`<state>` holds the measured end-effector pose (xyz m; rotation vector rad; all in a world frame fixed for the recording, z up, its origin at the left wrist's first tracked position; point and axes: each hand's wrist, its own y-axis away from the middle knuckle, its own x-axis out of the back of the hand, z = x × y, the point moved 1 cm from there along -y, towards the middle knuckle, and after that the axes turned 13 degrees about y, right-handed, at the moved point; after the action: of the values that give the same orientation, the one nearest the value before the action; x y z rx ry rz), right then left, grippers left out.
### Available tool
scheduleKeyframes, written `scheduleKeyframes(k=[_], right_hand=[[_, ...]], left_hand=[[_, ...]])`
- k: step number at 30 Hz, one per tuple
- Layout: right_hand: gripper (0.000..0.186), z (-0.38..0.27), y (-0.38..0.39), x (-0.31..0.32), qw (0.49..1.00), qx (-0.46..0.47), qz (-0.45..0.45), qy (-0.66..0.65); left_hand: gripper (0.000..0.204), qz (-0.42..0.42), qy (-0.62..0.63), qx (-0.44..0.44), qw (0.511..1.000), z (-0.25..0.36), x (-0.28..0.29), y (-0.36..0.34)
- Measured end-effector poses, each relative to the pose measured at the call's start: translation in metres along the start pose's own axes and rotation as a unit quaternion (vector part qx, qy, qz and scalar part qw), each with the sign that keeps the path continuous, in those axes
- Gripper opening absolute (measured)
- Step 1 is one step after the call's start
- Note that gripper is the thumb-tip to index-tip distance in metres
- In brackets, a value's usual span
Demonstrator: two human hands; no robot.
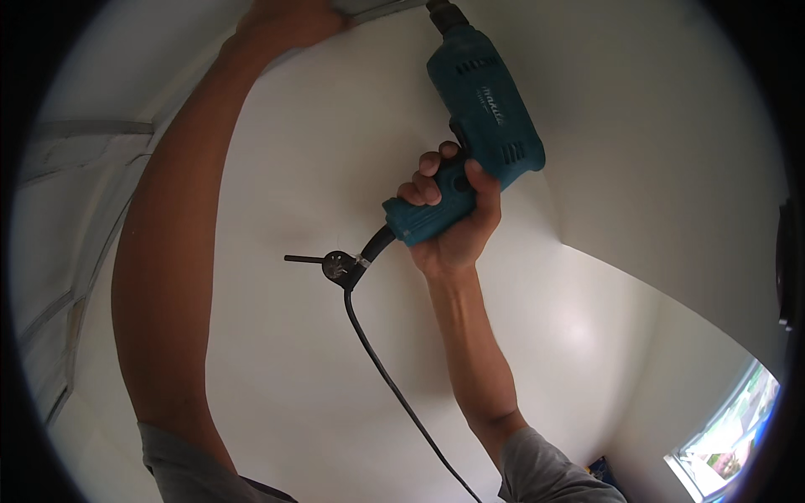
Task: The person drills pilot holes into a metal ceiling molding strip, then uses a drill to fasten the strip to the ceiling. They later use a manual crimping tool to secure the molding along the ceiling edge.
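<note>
My right hand (453,197) is wrapped around the handle of a teal corded power drill (495,105), raised high in front of me. The drill points up, and its dark chuck (447,15) meets the top edge of the picture, so the tip is out of sight. From the handle a black cord (387,373) runs down, with a chuck key (337,266) fastened to it near the grip. My left hand (293,25) is stretched up by a grey metal strip (377,10) along the wall's top. Its fingers are mostly cut off or hidden.
A pale wall (310,184) stands behind both arms. Grey framing with metal bars (92,128) runs along the left. At lower right is a bright window (725,444), with a dark object (602,472) near my right sleeve. Another dark object (786,264) sits at the right rim.
</note>
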<state>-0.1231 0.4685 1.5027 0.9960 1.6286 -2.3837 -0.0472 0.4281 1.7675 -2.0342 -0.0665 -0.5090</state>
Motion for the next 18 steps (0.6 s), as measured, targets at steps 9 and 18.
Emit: scheduleKeyframes(k=[9,18], right_hand=[[0.043,-0.002,0.001,-0.008,0.998,0.026,0.005,0.056],[0.042,-0.005,0.003,-0.005,0.999,0.014,0.005,0.052]], left_hand=[[0.047,0.019,0.024,-0.038,0.999,-0.002,0.0,0.005],[0.047,0.019,0.007,-0.038,0.999,-0.003,-0.001,-0.004]])
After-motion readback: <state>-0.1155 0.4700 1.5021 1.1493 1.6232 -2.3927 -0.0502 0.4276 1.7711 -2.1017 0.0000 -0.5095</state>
